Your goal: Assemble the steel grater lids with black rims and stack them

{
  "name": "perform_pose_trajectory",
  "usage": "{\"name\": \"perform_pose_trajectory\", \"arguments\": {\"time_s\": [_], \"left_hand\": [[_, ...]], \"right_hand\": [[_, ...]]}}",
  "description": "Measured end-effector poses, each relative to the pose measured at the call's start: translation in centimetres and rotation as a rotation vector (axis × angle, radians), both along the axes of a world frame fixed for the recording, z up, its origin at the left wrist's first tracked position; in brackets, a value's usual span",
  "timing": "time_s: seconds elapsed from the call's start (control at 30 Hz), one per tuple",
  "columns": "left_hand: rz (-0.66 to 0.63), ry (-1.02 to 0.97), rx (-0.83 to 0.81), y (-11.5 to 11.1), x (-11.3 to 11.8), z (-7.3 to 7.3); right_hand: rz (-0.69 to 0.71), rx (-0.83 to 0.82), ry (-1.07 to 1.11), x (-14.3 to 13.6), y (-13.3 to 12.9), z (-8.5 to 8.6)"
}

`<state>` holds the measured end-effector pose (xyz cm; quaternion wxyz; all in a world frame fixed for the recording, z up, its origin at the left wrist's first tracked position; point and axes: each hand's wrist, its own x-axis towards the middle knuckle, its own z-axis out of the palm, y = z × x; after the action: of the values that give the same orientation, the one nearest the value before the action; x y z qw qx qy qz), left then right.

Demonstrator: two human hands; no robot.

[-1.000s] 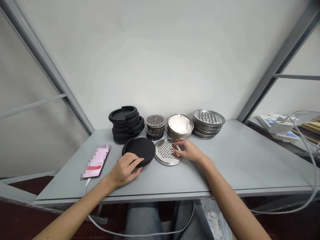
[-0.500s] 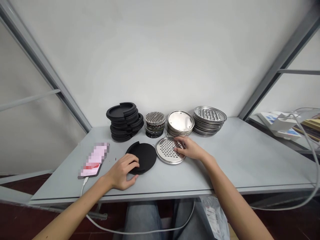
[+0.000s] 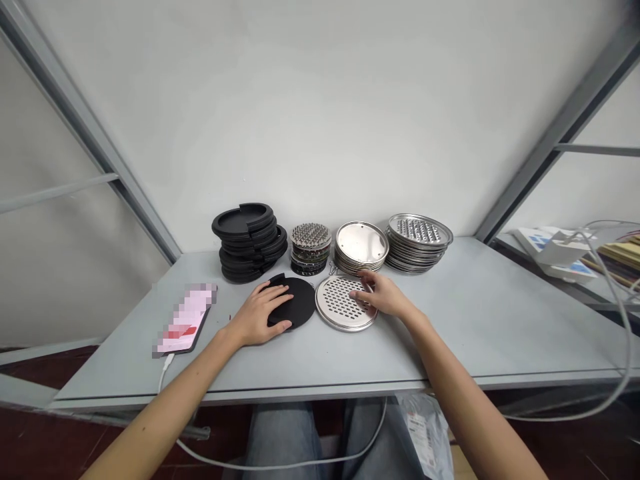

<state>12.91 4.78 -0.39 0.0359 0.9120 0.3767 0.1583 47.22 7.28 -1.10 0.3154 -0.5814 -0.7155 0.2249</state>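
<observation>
My left hand [image 3: 261, 312] lies over a flat black round disc [image 3: 300, 303] with a raised rim piece at its upper left. Its fingers are spread and the thumb stretches along the near edge. Right beside that disc is a round metal grater plate [image 3: 345, 303] with slotted holes, apparently on top of another plate or rim. My right hand [image 3: 384, 293] grips the right side of the grater plate, fingers bent over its surface; the fingers' undersides are hidden. A small wire piece [image 3: 333, 268] shows behind the grater plate.
Along the wall stand a stack of black rings [image 3: 245, 243], spiky metal discs [image 3: 310, 248], smooth metal lids [image 3: 362, 243] and coarse grater plates [image 3: 419, 243]. A phone [image 3: 187, 320] with a white cable [image 3: 165, 370] lies at left. Metal frame posts flank the table.
My left hand has moved up and right, its fingers spreading flatter, and the black disc has shifted away from me. The grater plate and my right hand have slid slightly right.
</observation>
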Motion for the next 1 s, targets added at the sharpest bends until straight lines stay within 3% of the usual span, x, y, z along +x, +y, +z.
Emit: {"name": "perform_pose_trajectory", "arguments": {"time_s": [0.27,0.57,0.83,1.0], "left_hand": [[0.02,0.001,-0.019,0.0,0.2,0.3],[0.02,-0.026,-0.075,1.4,1.3,1.3],[0.003,-0.209,-0.054,0.8,1.0,0.5],[0.089,-0.141,-0.165,1.3,0.2,-0.3]], "right_hand": [[-0.097,-0.111,0.429,-0.4,0.0,0.3],[-0.034,-0.213,0.873,-0.9,-0.7,2.1],[-0.073,-0.151,0.901,-2.9,-0.9,1.3],[-0.069,-0.174,0.813,-4.4,-0.9,0.1]]}}
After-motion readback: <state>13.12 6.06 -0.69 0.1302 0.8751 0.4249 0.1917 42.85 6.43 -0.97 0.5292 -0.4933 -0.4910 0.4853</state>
